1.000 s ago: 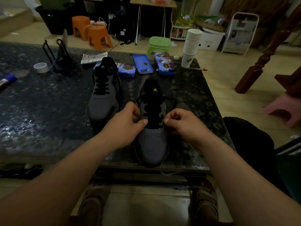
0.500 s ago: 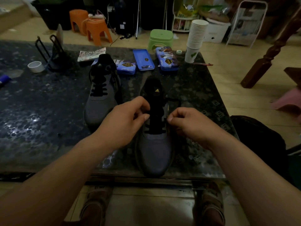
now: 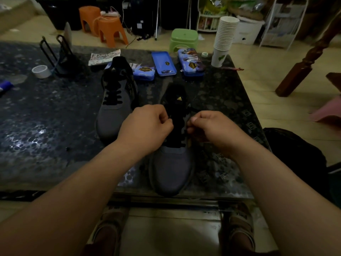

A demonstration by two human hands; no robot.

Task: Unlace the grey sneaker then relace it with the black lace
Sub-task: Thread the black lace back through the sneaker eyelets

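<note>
The near grey sneaker [image 3: 171, 169] carries a gold Adidas three-stripe logo [image 3: 179, 98] on its black tongue. Gold emblems on the far blue tins [image 3: 163, 63] are too small to read.

Left hand [image 3: 145, 127], right hand [image 3: 215, 128] partly hide black lace [image 3: 179, 126].

This looks like a cluttered home room: two orange plastic stools [image 3: 110, 30] and a green plastic stool [image 3: 183, 38] stand on the beige tiled floor [image 3: 262, 80] beyond the dark speckled stone worktop [image 3: 46, 117]. A white wire rack [image 3: 282, 34] and a turned brown wooden post [image 3: 304, 60] stand at the right.
</note>
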